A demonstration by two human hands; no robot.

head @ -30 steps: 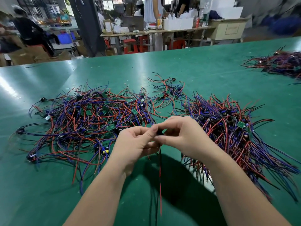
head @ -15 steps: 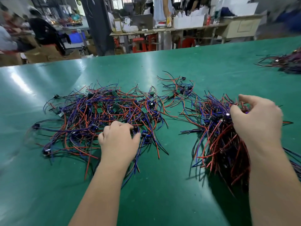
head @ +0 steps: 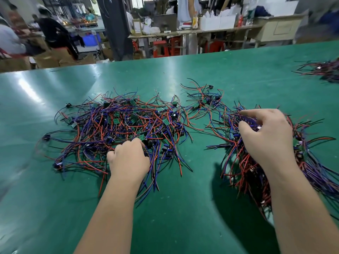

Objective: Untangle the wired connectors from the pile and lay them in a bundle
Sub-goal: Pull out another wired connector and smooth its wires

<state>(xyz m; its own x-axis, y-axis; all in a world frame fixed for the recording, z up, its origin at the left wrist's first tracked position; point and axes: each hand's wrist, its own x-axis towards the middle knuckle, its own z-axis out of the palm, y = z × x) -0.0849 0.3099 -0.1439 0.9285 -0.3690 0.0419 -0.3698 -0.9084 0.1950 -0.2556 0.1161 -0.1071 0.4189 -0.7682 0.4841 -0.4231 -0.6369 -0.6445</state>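
Note:
A tangled pile of wired connectors (head: 117,125), with red, blue and black leads and small green boards, spreads over the middle-left of the green table (head: 174,208). My left hand (head: 128,160) sits at the pile's near edge, its fingers curled down into the wires, and the fingertips are hidden. To the right lies the bundle of sorted connectors (head: 244,173), its leads running toward me. Over the bundle's top end my right hand (head: 266,138) hovers, thumb and forefinger loosely curved and apart, with purple leads passing between them.
A small loose cluster of connectors (head: 205,102) lies behind the gap between pile and bundle. Another wire heap (head: 322,69) sits at the far right edge. Beyond the table are workbenches, red stools and seated people.
A second ago both hands pinched one connector together in front of me. Since then my right hand carried it to the bundle and loosened its pinch, and my left hand went down into the pile.

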